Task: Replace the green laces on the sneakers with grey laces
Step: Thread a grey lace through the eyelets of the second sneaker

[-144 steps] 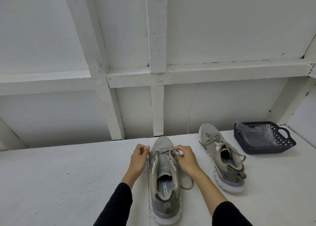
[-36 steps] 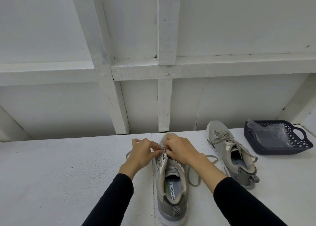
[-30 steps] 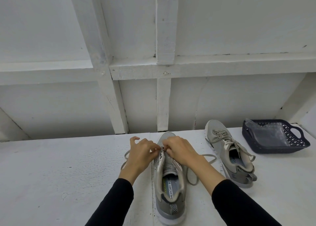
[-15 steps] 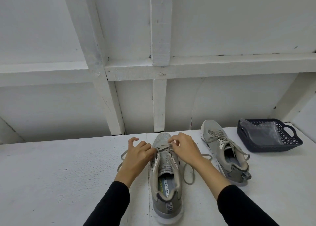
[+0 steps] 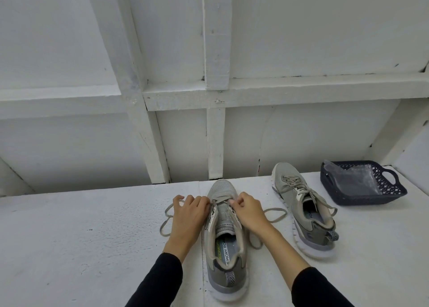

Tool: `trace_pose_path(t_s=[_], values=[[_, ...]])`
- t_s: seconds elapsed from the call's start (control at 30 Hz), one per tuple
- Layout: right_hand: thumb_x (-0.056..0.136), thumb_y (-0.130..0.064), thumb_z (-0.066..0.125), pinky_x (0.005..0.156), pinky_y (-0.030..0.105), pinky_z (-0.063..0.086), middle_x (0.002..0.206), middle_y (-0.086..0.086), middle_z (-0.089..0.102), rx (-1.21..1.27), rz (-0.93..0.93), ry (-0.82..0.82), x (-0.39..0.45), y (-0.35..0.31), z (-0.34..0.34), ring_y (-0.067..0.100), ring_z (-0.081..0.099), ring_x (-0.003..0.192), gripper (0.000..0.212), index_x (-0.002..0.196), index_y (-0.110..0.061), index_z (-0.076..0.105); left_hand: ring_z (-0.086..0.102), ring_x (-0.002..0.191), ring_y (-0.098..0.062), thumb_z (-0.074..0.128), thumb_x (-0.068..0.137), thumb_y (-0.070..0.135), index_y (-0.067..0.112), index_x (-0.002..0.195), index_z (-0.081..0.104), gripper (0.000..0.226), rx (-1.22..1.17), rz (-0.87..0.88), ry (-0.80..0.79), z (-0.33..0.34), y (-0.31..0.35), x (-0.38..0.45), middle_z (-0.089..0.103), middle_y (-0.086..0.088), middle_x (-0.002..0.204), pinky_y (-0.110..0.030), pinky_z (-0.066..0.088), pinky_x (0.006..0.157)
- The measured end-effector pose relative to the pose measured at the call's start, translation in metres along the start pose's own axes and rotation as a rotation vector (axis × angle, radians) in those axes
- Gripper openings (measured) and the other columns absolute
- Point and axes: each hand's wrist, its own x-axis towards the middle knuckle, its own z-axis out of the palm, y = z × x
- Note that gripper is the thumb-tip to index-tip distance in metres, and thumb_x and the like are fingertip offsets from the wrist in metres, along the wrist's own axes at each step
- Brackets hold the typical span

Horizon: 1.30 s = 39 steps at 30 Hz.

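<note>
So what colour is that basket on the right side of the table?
Dark navy blue basket, with a lattice-patterned wall; the head view shows it clearly.

white painted wall with timber battens (paint chipped); rough white tabletop, even light.

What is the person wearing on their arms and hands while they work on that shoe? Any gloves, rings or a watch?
Both arms are covered by long, plain black sleeves, the left sleeve and the right sleeve, each ending just short of the wrist. The left hand and right hand are bare: no gloves. No ring, watch or bracelet shows, and the sleeves carry no visible markings or logos.
</note>
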Motion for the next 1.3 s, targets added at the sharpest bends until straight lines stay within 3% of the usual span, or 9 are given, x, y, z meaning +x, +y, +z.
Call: trace_pose_path(t_s=[0.17,0.27,0.4,0.5,0.6,0.67,0.83,1.0,1.3], values=[[0.103,-0.02,0.041,0.061,0.028,0.029,0.07,-0.005,0.049,-0.022,-0.033,-0.053,0.0,-0.005,-0.003,0.013,0.045,0.069,0.032,0.073,-0.017,0.052,0.052,0.064,-0.015,0.032,0.096,0.026,0.024,0.081,0.051,0.024,-0.188,-0.145,-0.014,0.004,0.011,-0.007,0.052,0.01,0.073,-0.035,0.038,0.075],[0.101,-0.02,0.048,0.062,0.028,0.035,0.055,-0.004,0.048,0.449,0.161,-0.093,0.0,-0.003,-0.009,0.012,0.044,0.058,0.037,0.067,-0.015,0.06,0.05,0.063,-0.016,0.035,0.094,0.024,0.022,0.081,0.05,0.02,-0.234,-0.138,-0.031,0.004,0.012,-0.004,0.052,0.008,0.073,-0.032,0.045,0.063],[0.096,-0.013,0.057,0.065,0.019,0.047,0.059,-0.004,0.06,0.949,0.261,-0.1,-0.007,0.0,-0.008,0.008,0.058,0.06,0.018,0.097,-0.004,0.073,0.05,0.067,-0.02,0.052,0.094,0.017,0.019,0.084,0.053,0.01,-0.281,-0.16,-0.095,0.006,0.011,-0.005,0.054,0.004,0.077,-0.034,0.044,0.062],[0.091,-0.014,0.064,0.082,0.025,0.05,0.085,-0.004,0.071,0.685,0.141,0.005,-0.006,0.011,0.003,0.013,0.064,0.086,0.021,0.11,-0.013,0.073,0.049,0.067,-0.02,0.054,0.094,0.016,0.019,0.084,0.052,0.01,-0.3,-0.18,-0.109,0.004,0.012,-0.006,0.053,0.005,0.077,-0.034,0.044,0.063],[0.092,-0.022,0.061,0.067,0.025,0.042,0.072,-0.008,0.065,0.119,-0.083,0.119,-0.007,0.02,-0.001,0.011,0.058,0.074,0.017,0.1,-0.018,0.075,0.049,0.068,-0.019,0.051,0.095,0.016,0.019,0.085,0.053,0.011,-0.318,-0.189,-0.115,0.003,0.013,-0.007,0.053,0.005,0.077,-0.035,0.043,0.065],[0.092,-0.027,0.061,0.063,0.03,0.042,0.064,-0.006,0.062,-0.004,-0.181,0.131,-0.006,0.025,-0.008,0.018,0.057,0.068,0.02,0.079,-0.019,0.072,0.049,0.068,-0.019,0.049,0.095,0.017,0.019,0.084,0.053,0.011,-0.33,-0.195,-0.112,0.003,0.013,-0.008,0.053,0.004,0.077,-0.035,0.043,0.064],[0.095,-0.026,0.057,0.07,0.033,0.04,0.087,0.005,0.053,-0.094,-0.194,0.034,-0.001,0.012,-0.011,0.021,0.052,0.08,0.026,0.075,-0.01,0.054,0.048,0.066,-0.02,0.053,0.093,0.014,0.018,0.083,0.052,0.011,-0.342,-0.193,-0.114,0.002,0.014,-0.007,0.052,0.004,0.076,-0.035,0.042,0.062],[0.097,-0.013,0.042,0.054,0.028,0.026,0.061,0.001,0.042,0.383,0.144,-0.156,0.001,-0.001,-0.006,0.013,0.035,0.058,0.032,0.065,-0.016,0.048,0.05,0.07,-0.021,0.052,0.096,0.016,0.018,0.085,0.053,0.011,-0.309,-0.19,-0.134,0.0,0.015,-0.006,0.054,0.003,0.079,-0.036,0.044,0.066],[0.1,-0.017,0.047,0.042,0.019,0.031,0.05,-0.002,0.04,0.944,0.481,-0.043,0.016,0.015,0.001,0.011,0.029,0.051,0.042,0.058,-0.016,0.043,0.047,0.058,-0.018,0.072,0.083,0.013,0.02,0.076,0.05,0.024,-0.196,-0.158,-0.097,-0.002,0.018,-0.004,0.051,0.006,0.068,-0.033,0.044,0.057]])
